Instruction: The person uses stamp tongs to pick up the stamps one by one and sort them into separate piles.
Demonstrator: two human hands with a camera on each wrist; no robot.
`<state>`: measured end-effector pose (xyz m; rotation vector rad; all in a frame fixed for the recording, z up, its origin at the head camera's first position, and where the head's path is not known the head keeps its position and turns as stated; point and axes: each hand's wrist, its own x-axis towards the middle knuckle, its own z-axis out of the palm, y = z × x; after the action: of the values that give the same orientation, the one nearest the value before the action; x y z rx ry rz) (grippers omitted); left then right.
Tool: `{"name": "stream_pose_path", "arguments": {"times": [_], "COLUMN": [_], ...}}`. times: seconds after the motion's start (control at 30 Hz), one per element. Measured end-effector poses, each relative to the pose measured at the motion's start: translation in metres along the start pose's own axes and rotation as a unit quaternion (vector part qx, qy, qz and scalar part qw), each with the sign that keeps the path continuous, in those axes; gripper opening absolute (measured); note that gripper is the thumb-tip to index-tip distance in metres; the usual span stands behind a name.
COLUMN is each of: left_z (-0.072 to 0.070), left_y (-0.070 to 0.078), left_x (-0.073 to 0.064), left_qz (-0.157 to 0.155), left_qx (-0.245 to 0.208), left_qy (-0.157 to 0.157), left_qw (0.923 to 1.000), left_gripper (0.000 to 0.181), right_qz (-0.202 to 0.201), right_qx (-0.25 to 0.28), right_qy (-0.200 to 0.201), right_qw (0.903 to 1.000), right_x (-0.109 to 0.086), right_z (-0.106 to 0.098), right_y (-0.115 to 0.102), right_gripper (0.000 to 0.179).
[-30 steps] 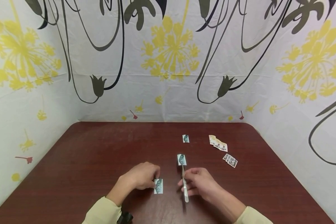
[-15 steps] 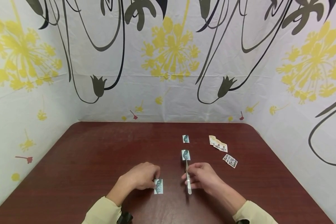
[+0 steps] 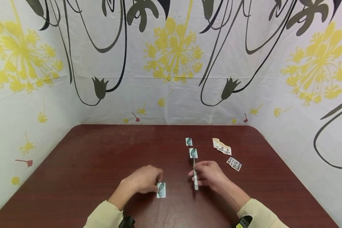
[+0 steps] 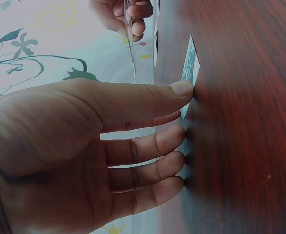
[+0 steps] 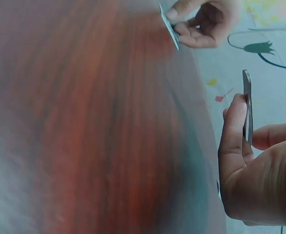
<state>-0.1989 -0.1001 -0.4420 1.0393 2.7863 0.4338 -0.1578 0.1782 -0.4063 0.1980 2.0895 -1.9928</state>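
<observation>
My left hand [image 3: 143,180] rests low on the table, its thumb [image 4: 181,88] touching the left side of a green-and-white stamp [image 3: 161,191] with perforated edges. The other fingers reach down to the tabletop, fairly straight. In the head view my right hand [image 3: 209,173] pinches metal tweezers [image 3: 195,178] between thumb and fingers. Their tips meet the near edge of a second green stamp [image 3: 193,152], which hangs over the table farther forward. Seen from the right wrist, the tweezers [image 5: 247,105] stand out above the curled fingers.
A third green stamp [image 3: 189,141] lies toward the back, just beyond the one at the tweezers. Right of it is an overlapping row of yellowish stamps [image 3: 222,146]. Several small grey stamps [image 3: 234,163] overlap nearer. A patterned cloth [image 3: 171,101] surrounds the dark red-brown table [image 3: 102,152].
My right hand has moved forward and right, carrying the stamp in the tweezers toward the farther green stamp. The left hand and its stamp have stayed in place.
</observation>
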Motion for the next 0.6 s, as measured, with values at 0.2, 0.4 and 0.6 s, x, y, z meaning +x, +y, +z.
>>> {"name": "stream_pose_path", "arguments": {"times": [0.2,0.4,0.6], "left_z": [-0.004,-0.036,-0.035], "left_y": [0.004,0.038,0.040], "left_x": [-0.002,-0.021,-0.022], "left_qz": [-0.001,-0.020,-0.026], "left_qx": [0.006,-0.009,-0.002], "left_qy": [0.005,0.000,-0.006], "left_qw": [1.0000,0.9998,0.9996], "left_gripper": [0.024,0.025,0.022], "right_qz": [0.002,0.000,0.002], "right_qx": [-0.007,-0.015,-0.021], "right_qy": [0.025,0.043,0.048], "right_qw": [0.9997,0.9990,0.9986], "right_x": [0.010,0.021,0.031], "right_z": [-0.005,-0.010,-0.014], "right_y": [-0.002,-0.003,-0.006], "right_gripper": [0.019,0.021,0.023]}}
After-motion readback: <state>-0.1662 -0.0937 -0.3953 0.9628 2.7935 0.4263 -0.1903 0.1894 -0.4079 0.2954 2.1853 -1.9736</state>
